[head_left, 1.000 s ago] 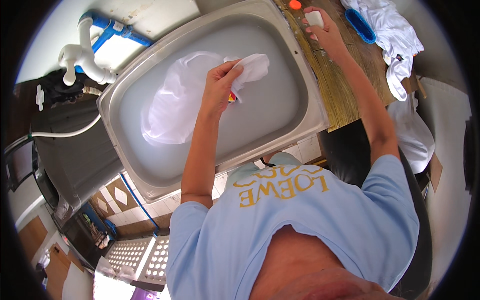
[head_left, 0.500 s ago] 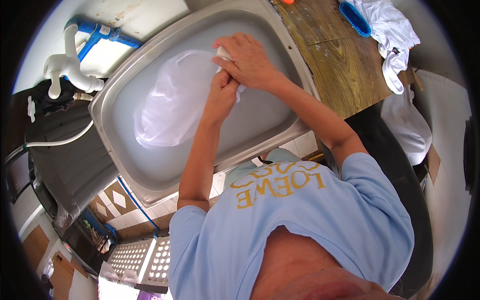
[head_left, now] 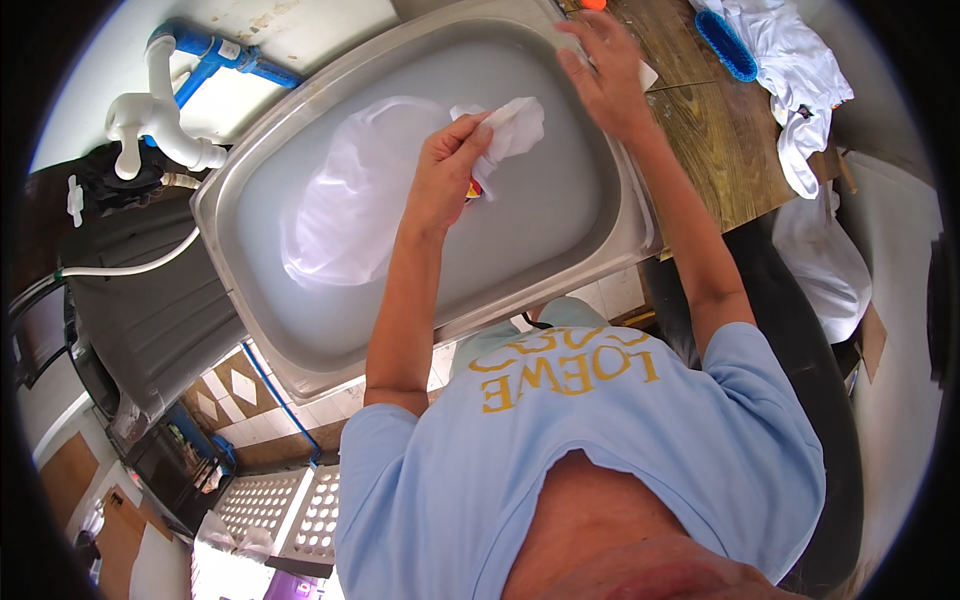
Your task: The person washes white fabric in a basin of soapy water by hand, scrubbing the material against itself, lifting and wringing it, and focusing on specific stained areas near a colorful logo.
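Note:
A white cloth garment (head_left: 350,190) floats, puffed up, in cloudy water in a steel basin (head_left: 620,250). My left hand (head_left: 445,175) is closed round a bunched part of it, above the water. A loose end of the cloth sticks out past the fingers, and a small red and yellow patch shows below them. My right hand (head_left: 610,85), slightly blurred, is over the basin's right rim with its fingers apart. Beside it, partly hidden, a small white block like a soap bar (head_left: 648,75) shows at the edge of the wood-look board (head_left: 700,150).
A blue brush (head_left: 725,45) and a heap of white clothes (head_left: 805,80) lie on the board's far right. White and blue pipes with a tap (head_left: 130,135) stand left of the basin. A white hose (head_left: 135,268) runs over a dark surface there.
My right hand has left the cloth and moved right to the board, and the white block it held is now there. My left hand keeps the cloth, whose end now hangs loose.

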Available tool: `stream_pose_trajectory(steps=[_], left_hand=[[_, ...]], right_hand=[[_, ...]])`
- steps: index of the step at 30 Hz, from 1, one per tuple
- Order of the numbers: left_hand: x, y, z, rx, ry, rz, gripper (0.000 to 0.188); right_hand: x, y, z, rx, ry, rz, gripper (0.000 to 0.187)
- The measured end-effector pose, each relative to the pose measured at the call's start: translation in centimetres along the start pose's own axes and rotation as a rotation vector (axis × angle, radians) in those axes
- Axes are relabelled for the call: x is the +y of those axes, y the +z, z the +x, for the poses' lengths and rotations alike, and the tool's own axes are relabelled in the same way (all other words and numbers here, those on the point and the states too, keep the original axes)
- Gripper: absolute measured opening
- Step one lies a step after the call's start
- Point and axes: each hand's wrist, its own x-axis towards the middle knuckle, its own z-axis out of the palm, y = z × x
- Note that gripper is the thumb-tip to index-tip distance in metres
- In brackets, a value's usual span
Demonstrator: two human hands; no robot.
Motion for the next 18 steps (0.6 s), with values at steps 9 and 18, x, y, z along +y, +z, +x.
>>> stream_pose_trajectory(steps=[9, 18], left_hand=[[3.8, -3.1, 0.2, 0.151, 0.368, 0.639, 0.018], [4.6, -3.6, -0.4, 0.194, 0.244, 0.016, 0.024]], right_hand=[[-6.3, 4.3, 0.9, -0.424, 0.525, 1.629, 0.015], [-7.4, 6.2, -0.5, -0.239, 0.879, 1.971, 0.013]])
